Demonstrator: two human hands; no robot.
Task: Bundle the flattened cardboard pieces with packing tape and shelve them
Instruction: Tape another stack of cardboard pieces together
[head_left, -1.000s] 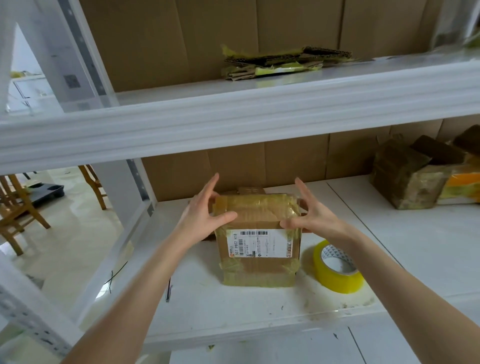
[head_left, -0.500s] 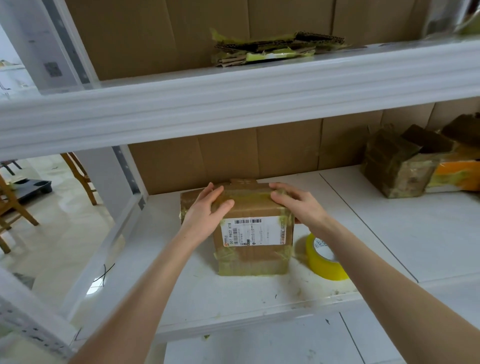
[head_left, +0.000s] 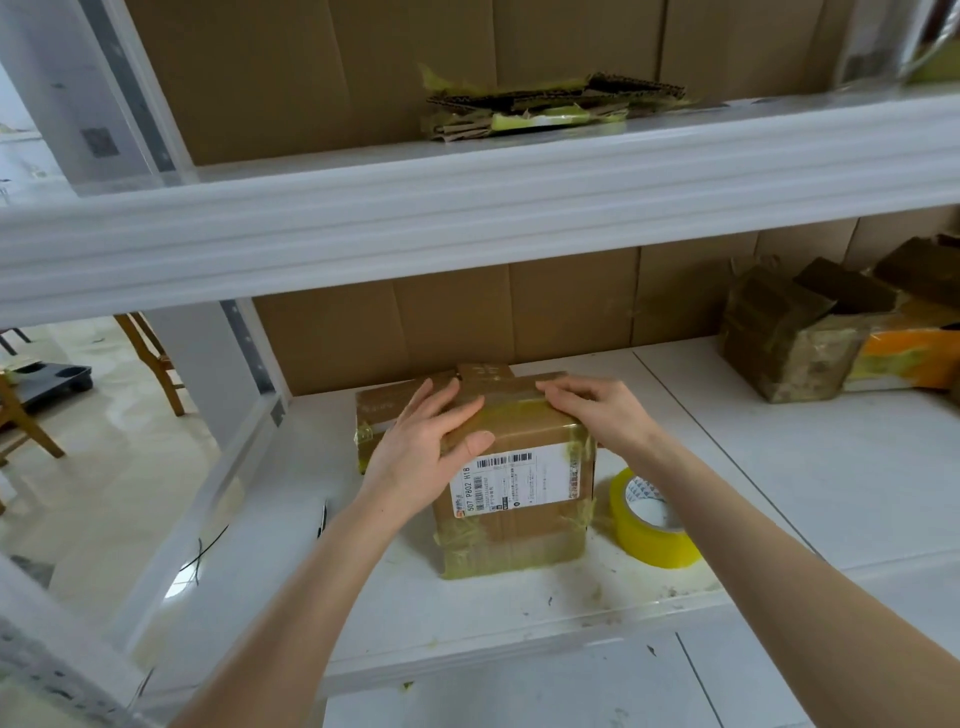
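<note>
Both hands are on the taped cardboard bundle (head_left: 511, 519), which sits on the white middle shelf (head_left: 779, 467). The left hand (head_left: 421, 452) lies flat across the bundle's top left, with its thumb on the front face just above the white shipping label (head_left: 514, 483). The right hand (head_left: 602, 413) rests on the top right edge, fingers pointing inward. A yellow tape roll (head_left: 652, 525) lies tilted just beside the bundle's right side. Far right on the same shelf are more taped cardboard packages (head_left: 795, 338). On the upper shelf (head_left: 467, 208), a flat cardboard stack (head_left: 550, 106) lies against the cardboard backing.
</note>
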